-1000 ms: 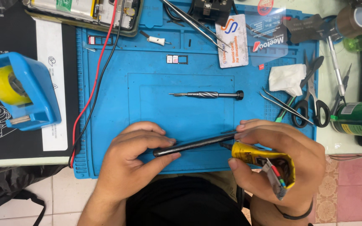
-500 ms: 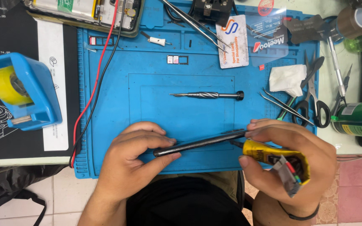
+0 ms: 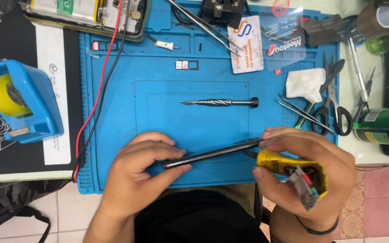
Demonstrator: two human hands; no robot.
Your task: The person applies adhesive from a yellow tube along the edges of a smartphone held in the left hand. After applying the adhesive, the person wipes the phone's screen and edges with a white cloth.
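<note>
I saw the blue mat (image 3: 158, 108) filling the middle of the worktop, with the blue tape dispenser (image 3: 16, 101) at the left edge of the frame and the steel screwdriver (image 3: 219, 102) lying at centre. Low in the frame, my left hand (image 3: 145, 168) was closed on one end of the thin dark phone (image 3: 210, 154), held on edge just above the mat. My right hand (image 3: 307, 168) gripped a crumpled yellow glue tube (image 3: 289, 167), its tip at the phone's other end.

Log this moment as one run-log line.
left hand: holds thin black phone panel on edge | right hand: squeezes yellow glue tube at panel end | surface: blue silicone mat
</note>
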